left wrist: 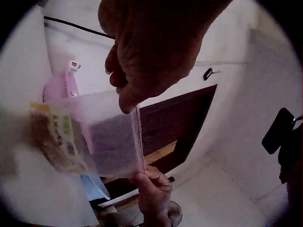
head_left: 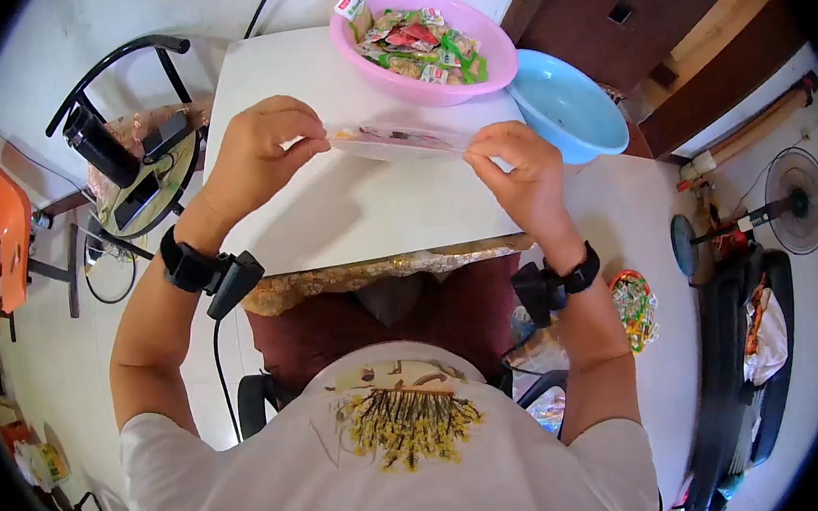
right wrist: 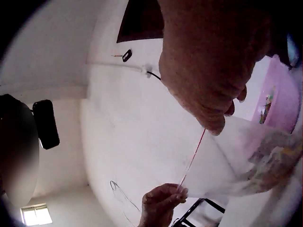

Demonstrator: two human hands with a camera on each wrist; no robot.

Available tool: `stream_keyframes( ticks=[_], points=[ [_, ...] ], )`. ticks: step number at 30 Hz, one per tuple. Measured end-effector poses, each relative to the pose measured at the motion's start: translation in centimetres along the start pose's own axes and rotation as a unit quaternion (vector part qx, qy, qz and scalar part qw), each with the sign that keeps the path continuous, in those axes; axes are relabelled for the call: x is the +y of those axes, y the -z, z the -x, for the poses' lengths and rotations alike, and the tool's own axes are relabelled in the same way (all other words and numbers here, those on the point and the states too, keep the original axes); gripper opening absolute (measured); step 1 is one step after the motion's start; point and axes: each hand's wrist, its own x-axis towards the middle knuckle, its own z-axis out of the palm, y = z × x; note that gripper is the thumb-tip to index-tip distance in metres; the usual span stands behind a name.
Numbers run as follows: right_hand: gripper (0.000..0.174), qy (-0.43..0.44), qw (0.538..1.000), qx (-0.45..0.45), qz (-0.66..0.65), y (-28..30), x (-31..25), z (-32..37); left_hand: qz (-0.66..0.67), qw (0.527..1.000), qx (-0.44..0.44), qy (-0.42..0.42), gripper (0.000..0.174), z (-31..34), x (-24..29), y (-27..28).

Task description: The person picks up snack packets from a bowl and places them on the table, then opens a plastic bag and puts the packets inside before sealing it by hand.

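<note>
A clear zip-seal bag [left wrist: 111,142] with a red line along its top edge is stretched between both hands above the white table [head_left: 406,212]. Several small printed packets [left wrist: 57,139] lie at the bag's bottom. My left hand [head_left: 271,151] pinches one top corner between thumb and fingers. The opposite corner is pinched by my right hand [head_left: 523,174]. In the right wrist view the red seal line runs straight from one hand to the other.
A pink basin [head_left: 499,51] full of small packets stands at the table's back, beside a blue basin [head_left: 570,108]. To the left is a chair with a black bottle [head_left: 98,145] and a phone [head_left: 138,200]. A red basket [head_left: 634,310] sits on the floor at right.
</note>
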Motion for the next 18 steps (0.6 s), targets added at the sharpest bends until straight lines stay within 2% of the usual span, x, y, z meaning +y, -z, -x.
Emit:
stream_keyframes(
  ticks=[3,6,13,16,18],
  points=[
    [0.007,-0.004,0.999,-0.008,-0.045,0.8,0.4,-1.4,0.035,0.999,-0.007,0.034,0.01,-1.4,0.2,0.9],
    [0.007,-0.063,0.992,-0.019,-0.108,1.3,0.3,-2.4,0.051,0.996,-0.023,0.071,0.011,-2.3,0.1,1.6],
    [0.008,-0.127,0.972,-0.06,-0.187,2.0,0.4,-3.5,0.099,0.984,-0.045,0.14,0.015,-2.8,-0.2,2.4],
    [0.009,-0.143,0.968,-0.068,-0.196,2.1,0.4,-3.6,0.108,0.98,-0.049,0.159,0.017,-2.8,0.0,2.4],
    [0.01,-0.15,0.968,-0.072,-0.189,2.1,0.3,-3.8,0.106,0.983,-0.036,0.143,0.019,-2.7,0.0,2.3]
  ],
)
